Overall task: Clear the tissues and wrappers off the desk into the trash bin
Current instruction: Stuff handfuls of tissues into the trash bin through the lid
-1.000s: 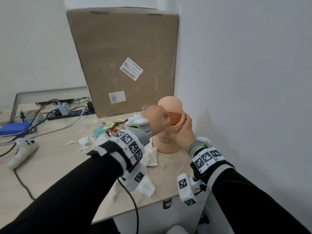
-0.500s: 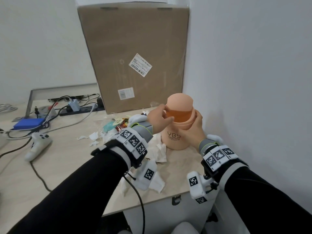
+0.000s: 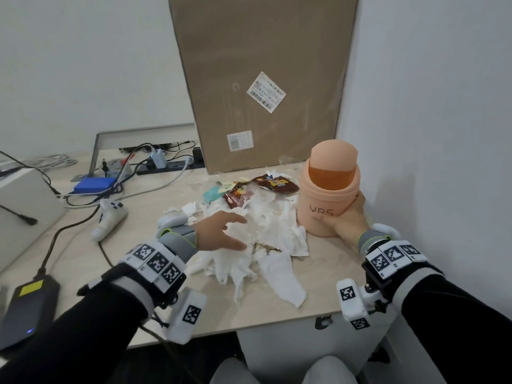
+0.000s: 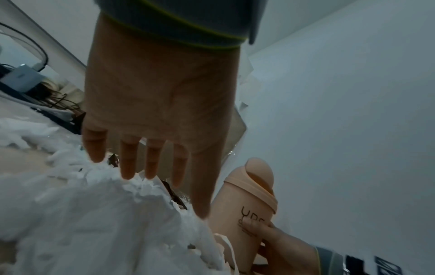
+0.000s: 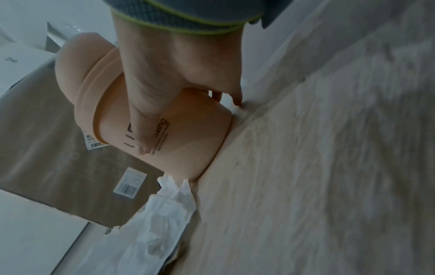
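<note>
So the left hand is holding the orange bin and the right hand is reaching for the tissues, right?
No, the hands are swapped. In the head view the right hand holds the orange bin, thumb across its front, and the left hand reaches open over the tissues.

A pale wood-grain desk [image 3: 83, 261] is seen bearing a heap of tissues [image 3: 266, 245] and wrappers [image 3: 274, 184] beside a peach bin [image 3: 327, 198], a cardboard box [image 3: 263, 79] behind them, and a controller [image 3: 109, 217], cables [image 3: 69, 234] and a blue box [image 3: 94, 184] leftward.
</note>
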### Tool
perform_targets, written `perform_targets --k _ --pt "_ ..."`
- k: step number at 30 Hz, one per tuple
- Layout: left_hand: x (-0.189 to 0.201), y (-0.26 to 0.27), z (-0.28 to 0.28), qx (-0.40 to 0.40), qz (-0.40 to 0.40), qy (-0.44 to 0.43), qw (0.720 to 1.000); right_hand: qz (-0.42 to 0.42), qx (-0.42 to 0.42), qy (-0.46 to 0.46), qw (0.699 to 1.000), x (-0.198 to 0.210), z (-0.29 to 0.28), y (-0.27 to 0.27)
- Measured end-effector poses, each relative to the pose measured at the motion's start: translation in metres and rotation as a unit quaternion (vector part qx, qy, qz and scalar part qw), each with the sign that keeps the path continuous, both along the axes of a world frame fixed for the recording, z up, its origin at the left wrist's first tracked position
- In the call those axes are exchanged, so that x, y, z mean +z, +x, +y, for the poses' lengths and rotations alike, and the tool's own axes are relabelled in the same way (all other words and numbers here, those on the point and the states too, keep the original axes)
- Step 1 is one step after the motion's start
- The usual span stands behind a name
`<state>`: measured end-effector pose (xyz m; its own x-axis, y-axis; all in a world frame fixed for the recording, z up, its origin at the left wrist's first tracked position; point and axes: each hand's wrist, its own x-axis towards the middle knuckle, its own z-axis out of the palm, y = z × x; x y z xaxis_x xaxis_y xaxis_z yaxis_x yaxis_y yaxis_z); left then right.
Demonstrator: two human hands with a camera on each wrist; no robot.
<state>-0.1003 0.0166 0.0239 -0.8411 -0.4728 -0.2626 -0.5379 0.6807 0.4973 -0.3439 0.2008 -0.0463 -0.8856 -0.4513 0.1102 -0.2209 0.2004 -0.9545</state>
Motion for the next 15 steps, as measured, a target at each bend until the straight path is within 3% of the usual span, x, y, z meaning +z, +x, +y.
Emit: perform_targets --k 2,5,10,13,15 --pt "-0.003 0.006 0.002 -0.039 -0.080 -0.021 0.996 0.009 0.000 0.014 1.000 0.001 0.001 0.000" --pt "-0.013 0.009 -0.002 -0.032 -0.146 -0.081 0.985 0.019 -0.001 0.022 1.000 0.001 0.002 0.002" --pt "-0.035 -0.001 -0.001 0.042 -0.075 -0.107 0.991 0.026 -0.014 0.025 0.999 0.003 0.002 0.003" --pt "-0.035 -0.007 -0.004 0.086 -0.032 -0.149 0.985 0.027 -0.024 0.021 0.999 0.001 0.001 0.004" --pt "-0.028 -0.010 -0.007 0.128 0.010 -0.131 0.983 0.028 -0.028 0.024 0.999 0.000 0.000 0.004"
